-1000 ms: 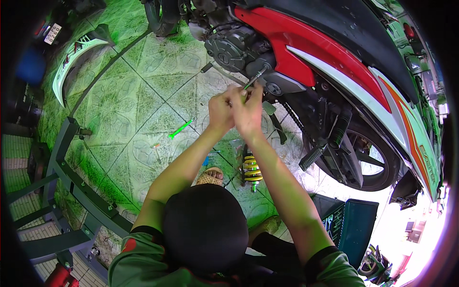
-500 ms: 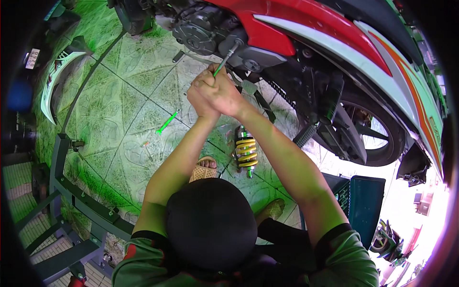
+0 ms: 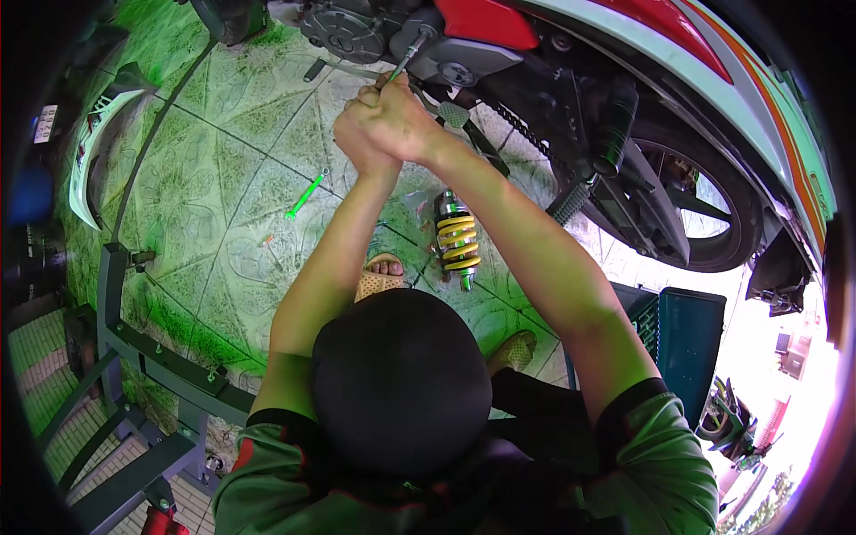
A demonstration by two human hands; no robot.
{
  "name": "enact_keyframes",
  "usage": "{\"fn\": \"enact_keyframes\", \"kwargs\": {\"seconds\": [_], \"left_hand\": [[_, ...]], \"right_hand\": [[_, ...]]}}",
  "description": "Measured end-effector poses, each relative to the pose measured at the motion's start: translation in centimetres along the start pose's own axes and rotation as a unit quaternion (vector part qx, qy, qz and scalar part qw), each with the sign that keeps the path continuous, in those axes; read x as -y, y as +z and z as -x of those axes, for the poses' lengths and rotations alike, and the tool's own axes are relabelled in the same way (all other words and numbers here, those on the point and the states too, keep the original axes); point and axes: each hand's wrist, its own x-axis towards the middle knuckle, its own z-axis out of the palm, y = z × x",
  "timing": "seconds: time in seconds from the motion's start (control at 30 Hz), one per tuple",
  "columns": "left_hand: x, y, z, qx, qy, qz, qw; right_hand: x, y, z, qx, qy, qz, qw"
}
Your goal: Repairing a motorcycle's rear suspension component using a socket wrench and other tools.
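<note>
Both hands are clasped together round the lower end of a long-shafted socket wrench [image 3: 408, 57]. My right hand [image 3: 403, 120] lies over my left hand [image 3: 358, 134], and their fingers are closed; the handle is hidden inside them. The shaft runs up and to the right, its tip against the lower side of the motorcycle engine [image 3: 357, 34]. Below my hands, a shock absorber with a yellow spring [image 3: 457, 239] stands out on the tiled floor. A combination wrench [image 3: 308, 194], tinted green by the light, lies to the left of my left forearm.
The red and white motorcycle fills the upper right, with its rear wheel [image 3: 695, 209] and foot pedal [image 3: 453, 114]. An open dark toolbox [image 3: 691, 352] stands right of my right arm. A grey metal frame [image 3: 160, 357] is at lower left, a white curved body panel [image 3: 86, 165] at far left.
The whole view has shifted, so motorcycle, floor things and hands all sit higher in the picture. Both hands keep their grip on the socket wrench, whose tip stays at the engine.
</note>
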Motion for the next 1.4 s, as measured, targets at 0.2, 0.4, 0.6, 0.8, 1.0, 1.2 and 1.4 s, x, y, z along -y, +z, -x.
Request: {"fn": "enact_keyframes", "kwargs": {"seconds": [0.2,0.4,0.6,0.8,1.0,1.2,1.4], "left_hand": [[1.3,-0.6,-0.7,0.05,0.004,-0.023,0.998],[-0.4,-2.3,-0.7,0.088,0.014,0.1,0.991],[-0.6,-3.5,-1.8,0.168,0.007,0.157,0.973],[-0.9,-5.8,-3.8,0.208,0.082,-0.049,0.973],[-1.5,-6.8,-7.3,0.346,0.015,0.017,0.938],[-6.1,-3.6,-10.6,0.529,-0.108,-0.009,0.842],[-6.0,0.9,-10.0,0.502,-0.04,-0.172,0.846]], "right_hand": [[-0.7,0.1,-0.5,0.054,-0.031,0.031,0.998],[0.8,1.7,1.8,-0.074,0.055,-0.332,0.939],[-0.4,4.3,2.9,-0.116,-0.045,-0.359,0.925],[-0.4,4.5,2.6,-0.129,-0.136,-0.263,0.946],[-0.7,4.6,1.6,-0.122,-0.109,-0.297,0.941],[-0.4,4.6,1.4,-0.038,-0.016,-0.244,0.969],[-0.6,4.9,-0.1,-0.047,-0.027,-0.253,0.966]]}}
